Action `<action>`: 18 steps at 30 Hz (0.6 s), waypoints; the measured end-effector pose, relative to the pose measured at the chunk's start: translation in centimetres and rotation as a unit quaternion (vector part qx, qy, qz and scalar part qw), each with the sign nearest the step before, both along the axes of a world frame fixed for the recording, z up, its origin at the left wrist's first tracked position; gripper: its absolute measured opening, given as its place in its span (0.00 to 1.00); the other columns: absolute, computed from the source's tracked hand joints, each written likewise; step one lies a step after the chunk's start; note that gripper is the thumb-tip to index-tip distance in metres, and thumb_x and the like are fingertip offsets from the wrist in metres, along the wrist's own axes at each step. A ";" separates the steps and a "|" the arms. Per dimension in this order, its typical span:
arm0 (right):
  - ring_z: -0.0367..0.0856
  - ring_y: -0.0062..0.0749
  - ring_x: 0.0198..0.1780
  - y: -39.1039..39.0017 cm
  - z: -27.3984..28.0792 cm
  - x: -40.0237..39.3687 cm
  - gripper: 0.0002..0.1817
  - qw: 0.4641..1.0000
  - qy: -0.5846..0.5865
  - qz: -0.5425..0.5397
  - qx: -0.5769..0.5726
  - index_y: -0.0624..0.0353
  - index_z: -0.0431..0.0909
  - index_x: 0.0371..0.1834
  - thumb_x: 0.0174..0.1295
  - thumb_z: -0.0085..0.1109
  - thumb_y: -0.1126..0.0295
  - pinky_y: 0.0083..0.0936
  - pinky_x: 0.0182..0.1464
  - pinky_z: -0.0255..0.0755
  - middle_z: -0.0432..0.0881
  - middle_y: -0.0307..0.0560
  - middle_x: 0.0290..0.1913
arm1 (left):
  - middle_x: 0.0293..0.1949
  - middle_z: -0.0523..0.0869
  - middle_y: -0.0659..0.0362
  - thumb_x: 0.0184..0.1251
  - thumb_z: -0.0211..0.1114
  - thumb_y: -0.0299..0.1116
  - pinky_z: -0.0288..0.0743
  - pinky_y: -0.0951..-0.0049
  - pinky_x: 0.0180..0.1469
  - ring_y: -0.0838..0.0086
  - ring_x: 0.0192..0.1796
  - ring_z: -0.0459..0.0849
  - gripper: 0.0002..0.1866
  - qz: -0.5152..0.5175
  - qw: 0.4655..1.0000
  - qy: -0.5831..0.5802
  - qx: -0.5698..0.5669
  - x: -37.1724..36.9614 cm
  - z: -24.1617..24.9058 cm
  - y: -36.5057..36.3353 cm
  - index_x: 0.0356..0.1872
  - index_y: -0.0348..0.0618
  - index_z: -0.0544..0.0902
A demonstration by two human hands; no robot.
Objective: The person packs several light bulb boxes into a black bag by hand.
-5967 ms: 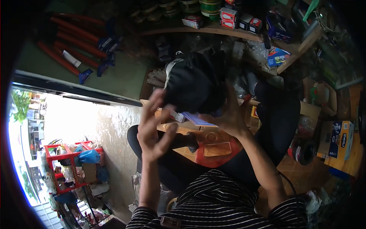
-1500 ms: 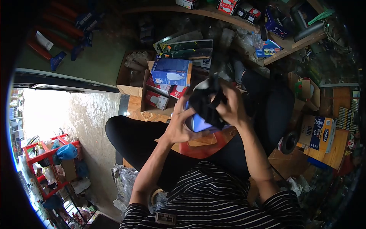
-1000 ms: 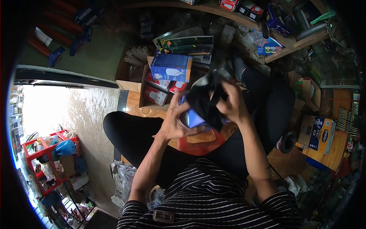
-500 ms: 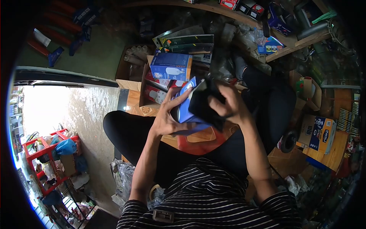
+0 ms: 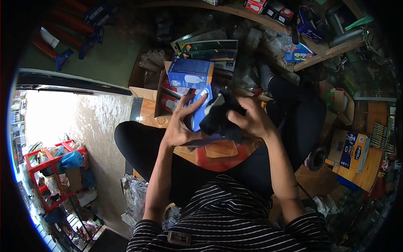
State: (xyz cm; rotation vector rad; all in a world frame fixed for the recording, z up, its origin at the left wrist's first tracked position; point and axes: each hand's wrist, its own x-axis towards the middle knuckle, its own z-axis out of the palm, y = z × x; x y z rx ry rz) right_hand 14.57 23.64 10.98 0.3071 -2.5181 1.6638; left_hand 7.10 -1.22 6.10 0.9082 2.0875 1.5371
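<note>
My left hand (image 5: 179,128) is closed around a small blue box (image 5: 200,112), fingers along its upper side and thumb below. A black cloth (image 5: 222,117) is bunched in my right hand (image 5: 255,119) and lies against the right side of the blue box, hiding much of it. My right fingers are curled into the cloth. Just beyond my hands stands a larger blue and orange bulb box (image 5: 189,73), on top of red and white boxes (image 5: 168,103) in an open carton.
A red stool (image 5: 220,157) with a wooden-looking top is below my hands, between my legs. Glass tubes fill a carton (image 5: 140,80) ahead. To the right are a battery-style carton (image 5: 350,149) and a black tape roll (image 5: 317,157). A red rack (image 5: 54,176) stands outside left.
The black cloth has shifted slightly left and down over the blue box and looks more bunched. The blue box is tilted a little differently in my left hand.
</note>
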 end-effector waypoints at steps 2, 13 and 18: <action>0.86 0.47 0.49 0.7 0.3 0.0 0.17 0.993 -0.101 0.029 -0.043 0.65 0.83 0.56 0.69 0.63 0.67 0.34 0.57 0.76 0.88 0.53 0.49 | 0.73 0.69 0.41 0.31 0.89 0.40 0.61 0.50 0.79 0.45 0.76 0.69 0.58 0.021 1.000 -0.019 -0.001 -0.4 0.1 -0.5 0.76 0.55 0.77; 0.83 0.51 0.59 0.0 -1.8 0.1 0.21 0.998 0.001 -0.027 0.055 0.66 0.75 0.62 0.75 0.63 0.63 0.39 0.63 0.73 0.83 0.59 0.56 | 0.74 0.68 0.43 0.31 0.90 0.40 0.60 0.50 0.80 0.47 0.78 0.66 0.57 0.015 0.999 0.014 -0.041 0.3 0.6 -0.5 0.75 0.58 0.79; 0.80 0.34 0.67 0.3 -0.4 0.5 0.23 0.988 -0.157 0.001 -0.001 0.65 0.73 0.71 0.78 0.62 0.65 0.32 0.70 0.70 0.83 0.52 0.65 | 0.71 0.68 0.42 0.29 0.91 0.45 0.70 0.52 0.74 0.46 0.74 0.71 0.59 0.119 0.988 0.069 -0.067 -0.6 -0.1 -1.1 0.76 0.60 0.78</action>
